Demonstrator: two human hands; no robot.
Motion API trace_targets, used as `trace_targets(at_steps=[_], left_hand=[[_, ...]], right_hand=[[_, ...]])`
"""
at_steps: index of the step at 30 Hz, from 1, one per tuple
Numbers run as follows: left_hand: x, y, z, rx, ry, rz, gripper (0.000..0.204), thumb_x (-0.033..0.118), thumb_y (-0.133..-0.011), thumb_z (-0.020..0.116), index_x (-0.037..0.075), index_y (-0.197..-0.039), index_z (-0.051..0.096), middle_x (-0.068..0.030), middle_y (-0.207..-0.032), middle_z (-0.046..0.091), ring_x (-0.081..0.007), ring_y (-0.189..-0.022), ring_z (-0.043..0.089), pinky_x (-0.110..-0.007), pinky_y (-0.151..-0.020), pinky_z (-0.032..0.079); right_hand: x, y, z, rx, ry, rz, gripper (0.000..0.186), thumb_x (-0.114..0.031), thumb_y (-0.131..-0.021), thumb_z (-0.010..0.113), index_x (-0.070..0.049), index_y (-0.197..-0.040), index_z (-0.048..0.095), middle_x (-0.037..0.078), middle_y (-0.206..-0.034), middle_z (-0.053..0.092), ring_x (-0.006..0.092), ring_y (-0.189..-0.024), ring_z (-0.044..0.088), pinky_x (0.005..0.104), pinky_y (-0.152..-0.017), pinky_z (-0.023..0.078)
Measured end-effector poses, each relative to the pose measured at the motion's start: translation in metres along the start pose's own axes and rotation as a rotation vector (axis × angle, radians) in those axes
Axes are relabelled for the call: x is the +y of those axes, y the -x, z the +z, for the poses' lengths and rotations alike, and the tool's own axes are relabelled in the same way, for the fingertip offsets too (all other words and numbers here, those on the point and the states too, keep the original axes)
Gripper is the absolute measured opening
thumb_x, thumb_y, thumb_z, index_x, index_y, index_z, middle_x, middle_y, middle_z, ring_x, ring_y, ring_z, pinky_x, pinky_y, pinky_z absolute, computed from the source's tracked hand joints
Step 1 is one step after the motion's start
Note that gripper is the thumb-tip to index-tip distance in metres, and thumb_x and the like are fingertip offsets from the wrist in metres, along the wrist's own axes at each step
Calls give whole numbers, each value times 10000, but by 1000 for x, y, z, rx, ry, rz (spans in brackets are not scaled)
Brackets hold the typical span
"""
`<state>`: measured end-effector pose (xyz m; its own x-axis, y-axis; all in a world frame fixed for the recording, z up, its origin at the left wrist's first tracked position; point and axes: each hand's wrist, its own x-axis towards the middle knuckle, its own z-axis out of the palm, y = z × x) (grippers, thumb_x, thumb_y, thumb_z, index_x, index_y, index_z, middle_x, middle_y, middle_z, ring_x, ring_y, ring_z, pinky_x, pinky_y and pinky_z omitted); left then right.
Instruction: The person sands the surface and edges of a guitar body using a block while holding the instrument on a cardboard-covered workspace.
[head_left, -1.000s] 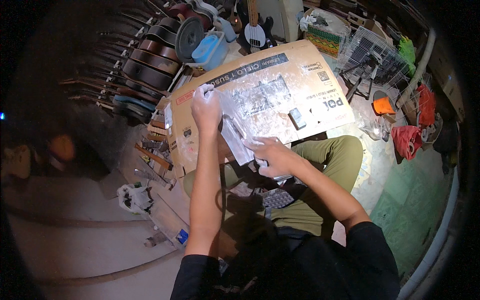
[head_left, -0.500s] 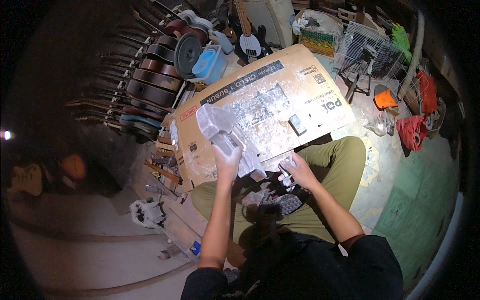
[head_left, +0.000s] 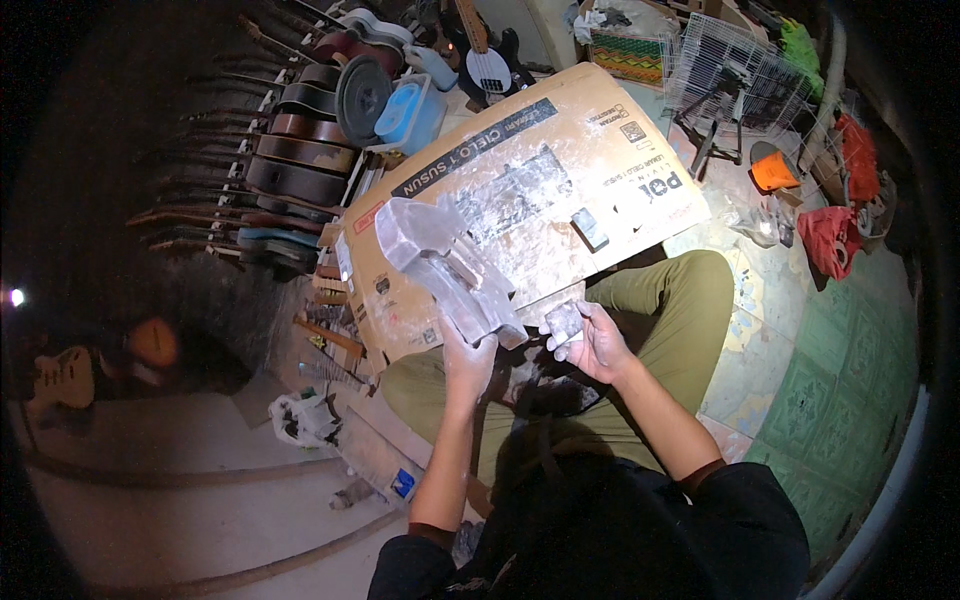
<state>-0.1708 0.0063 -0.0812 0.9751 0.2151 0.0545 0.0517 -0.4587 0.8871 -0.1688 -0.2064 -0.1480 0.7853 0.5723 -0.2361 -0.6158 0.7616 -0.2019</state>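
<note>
My left hand (head_left: 468, 362) is closed on the lower end of a dusty grey guitar body (head_left: 455, 270) with curved edges and a cut-out. It is held tilted above a flat sheet of cardboard (head_left: 630, 170) smeared with white powder. On the right, my right hand (head_left: 597, 345) is turned palm up, with its fingers curled around a small square piece of sandpaper (head_left: 565, 323). White dust coats both hands. A small dark rectangular block (head_left: 590, 229) lies on the cardboard, apart from either hand.
A rack of several guitars (head_left: 300, 150) stands at the left, with a blue plastic tub (head_left: 408, 115) beside it. At the far right are a wire cage (head_left: 735, 75), a black metal stand (head_left: 715, 130) and a red bag (head_left: 828, 240). My crossed legs (head_left: 680, 330) border the cardboard.
My right hand has turned palm up, bringing the sandpaper into fuller view. The guitar body has shifted slightly, and my left hand sits lower on it. The whole view has moved a little.
</note>
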Motion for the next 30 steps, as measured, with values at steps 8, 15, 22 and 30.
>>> trace_targets(at_steps=[8,15,22,30], left_hand=[[-16,8,20,160,-146,4,782,137,-797,747,-44,-1430,324,-216,-1361,487,-295,-1247,498,-394,-1056,379],[-20,-5,13,272,-86,46,659,134,-817,732,-61,-1366,425,-228,-1343,503,-313,-1241,504,-400,-1057,374],[56,-36,-26,321,-245,204,565,55,-770,729,-35,-1291,528,-257,-1056,671,-380,-1003,667,-424,-875,501],[88,-48,-52,296,-190,172,539,6,-795,657,-40,-1317,531,-190,-1213,635,-244,-1109,622,-342,-999,440]], right_hand=[[20,-6,-27,116,215,12,353,-333,-974,551,-14,-1126,572,102,-965,660,178,-790,640,285,-633,521],[19,4,10,266,518,71,347,-116,-889,713,-69,-1178,526,29,-1009,613,82,-820,585,244,-651,504],[5,5,13,293,423,19,240,-269,-997,559,-99,-1159,516,-31,-964,542,79,-822,539,299,-737,532],[-18,3,70,279,598,-105,389,-73,-889,691,-76,-1243,530,38,-987,590,108,-790,606,299,-610,594]])
